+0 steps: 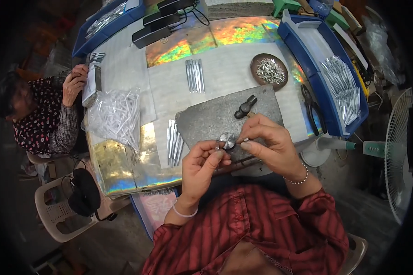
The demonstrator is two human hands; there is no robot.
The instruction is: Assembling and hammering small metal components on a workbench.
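Note:
My left hand [201,167] is closed in a pinch on a small metal piece [219,145] near the slab's front edge. My right hand [273,143] pinches another small metal piece [246,140], too small to name. Between my fingertips, a round silver metal disc [226,139] shows above the grey metal slab [202,117]. Beyond my right hand a hammer [245,108] lies on the slab, its handle mostly hidden by that hand. Slim silver metal rods [174,142] lie left of the slab, and a second row of rods [195,75] lies behind it.
A brown bowl [253,73] of small metal pins stands at the back right. Pliers [312,110] lie beside a blue bin [303,43] of rods. A plastic bag [117,117] of white sticks is at left, near a co-worker [46,110]. A fan [399,151] stands right.

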